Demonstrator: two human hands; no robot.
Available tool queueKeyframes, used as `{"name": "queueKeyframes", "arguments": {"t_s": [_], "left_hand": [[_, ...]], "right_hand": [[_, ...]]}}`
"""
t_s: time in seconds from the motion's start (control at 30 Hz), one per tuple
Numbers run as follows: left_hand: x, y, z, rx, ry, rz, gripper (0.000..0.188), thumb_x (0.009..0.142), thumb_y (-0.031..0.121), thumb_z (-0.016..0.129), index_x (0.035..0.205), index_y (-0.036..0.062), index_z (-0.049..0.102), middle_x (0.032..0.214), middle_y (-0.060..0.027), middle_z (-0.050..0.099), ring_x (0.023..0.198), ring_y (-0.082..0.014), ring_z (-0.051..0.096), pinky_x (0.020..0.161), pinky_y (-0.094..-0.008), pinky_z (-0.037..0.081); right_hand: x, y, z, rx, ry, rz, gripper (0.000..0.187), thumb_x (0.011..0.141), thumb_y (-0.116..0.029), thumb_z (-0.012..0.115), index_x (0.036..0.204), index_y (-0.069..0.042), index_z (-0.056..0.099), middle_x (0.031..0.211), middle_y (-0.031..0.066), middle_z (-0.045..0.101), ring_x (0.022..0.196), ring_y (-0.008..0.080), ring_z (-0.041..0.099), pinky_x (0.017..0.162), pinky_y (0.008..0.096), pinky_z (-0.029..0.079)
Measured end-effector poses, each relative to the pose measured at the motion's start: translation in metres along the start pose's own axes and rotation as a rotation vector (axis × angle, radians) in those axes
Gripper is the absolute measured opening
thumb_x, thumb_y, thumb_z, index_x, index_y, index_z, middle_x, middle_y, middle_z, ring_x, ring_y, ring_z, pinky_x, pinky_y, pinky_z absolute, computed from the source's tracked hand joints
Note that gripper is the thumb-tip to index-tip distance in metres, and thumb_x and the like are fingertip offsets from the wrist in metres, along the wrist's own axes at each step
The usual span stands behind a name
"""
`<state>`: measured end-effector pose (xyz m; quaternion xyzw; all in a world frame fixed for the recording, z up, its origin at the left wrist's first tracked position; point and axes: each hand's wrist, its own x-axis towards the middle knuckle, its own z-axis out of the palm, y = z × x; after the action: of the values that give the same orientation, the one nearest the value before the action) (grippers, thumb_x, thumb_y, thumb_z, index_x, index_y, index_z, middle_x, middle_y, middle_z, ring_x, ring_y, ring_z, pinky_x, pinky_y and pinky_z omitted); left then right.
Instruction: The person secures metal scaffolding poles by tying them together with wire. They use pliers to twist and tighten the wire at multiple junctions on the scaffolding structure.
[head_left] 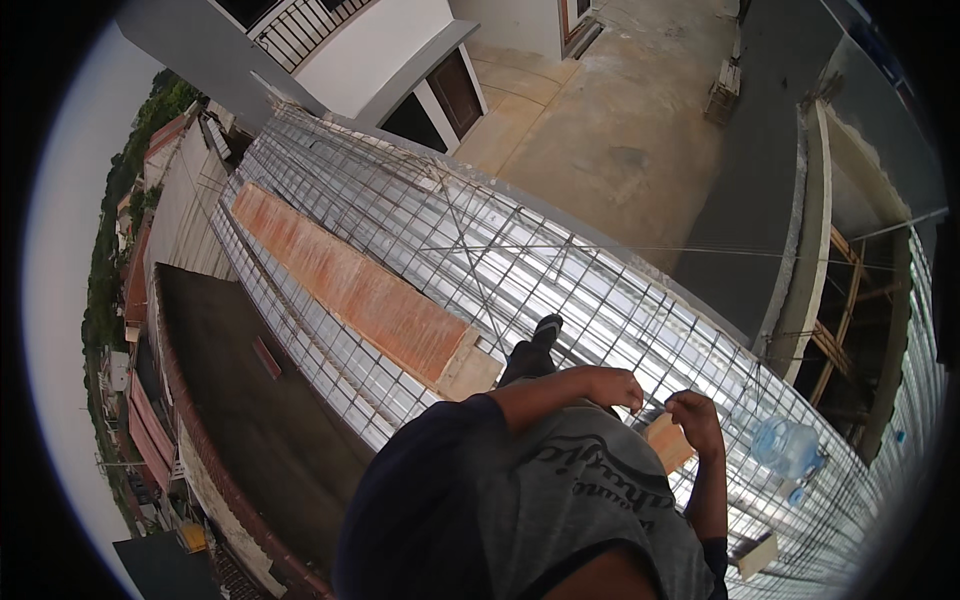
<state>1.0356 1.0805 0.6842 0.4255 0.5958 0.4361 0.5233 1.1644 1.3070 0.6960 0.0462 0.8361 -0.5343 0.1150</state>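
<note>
Both hands are held in front of my waist, a short gap apart. My left hand (615,388) is closed with its fingers curled, and anything inside it is hidden or too small to tell. The fingers of my right hand (697,415) are pinched together, also around something I cannot make out. Beneath them stretches a grid of thin steel rebar (590,290) laid over ribbed silver metal decking (640,360). Just below the hands, partly covered by my body, is a small orange-brown board (670,445). My dark-shod foot (546,330) rests on the grid.
A long reddish board (350,285) lies along the rebar to the left. To the right stands a large clear blue water jug (785,445), near a small pale block (758,557). Past the deck's edge, a concrete yard (620,155) lies lower down. An opening with wooden framing (845,300) is at right.
</note>
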Motion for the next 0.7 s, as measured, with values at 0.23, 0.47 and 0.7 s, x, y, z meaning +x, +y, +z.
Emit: {"name": "queueKeyframes", "arguments": {"t_s": [0.23,0.47,0.7], "left_hand": [[0.004,-0.025,0.013,0.088,0.486,-0.108,0.029,0.088,0.029,0.051,0.094,0.0040,0.065,0.085,-0.0149,0.066,0.086,-0.0259,0.062,0.077,-0.0380,0.047],[0.003,0.008,0.016,-0.003,0.081,0.004,0.027,0.085,0.027,0.057,0.098,0.0056,0.068,0.093,-0.0092,0.067,0.086,-0.0202,0.062,0.078,-0.0340,0.047],[-0.012,0.017,0.025,-0.386,-0.015,-0.140,0.026,0.091,0.027,0.053,0.095,0.0044,0.064,0.057,0.0019,0.043,0.047,-0.0087,0.040,0.045,-0.0266,0.036]], "right_hand": [[-0.002,-0.042,0.019,0.066,0.033,0.217,0.013,0.086,-0.012,0.062,0.083,0.001,0.062,0.071,0.0037,0.060,0.064,0.0116,0.056,0.062,0.0277,0.046],[-0.008,-0.019,-0.010,0.206,-0.011,0.172,0.011,0.087,-0.010,0.062,0.081,0.000,0.062,0.074,0.0052,0.062,0.065,0.0125,0.057,0.062,0.0282,0.047],[-0.036,0.009,0.026,1.170,-0.055,0.276,0.013,0.090,-0.016,0.058,0.089,-0.003,0.058,0.076,0.0067,0.058,0.065,0.0188,0.057,0.062,0.0347,0.050]]}}
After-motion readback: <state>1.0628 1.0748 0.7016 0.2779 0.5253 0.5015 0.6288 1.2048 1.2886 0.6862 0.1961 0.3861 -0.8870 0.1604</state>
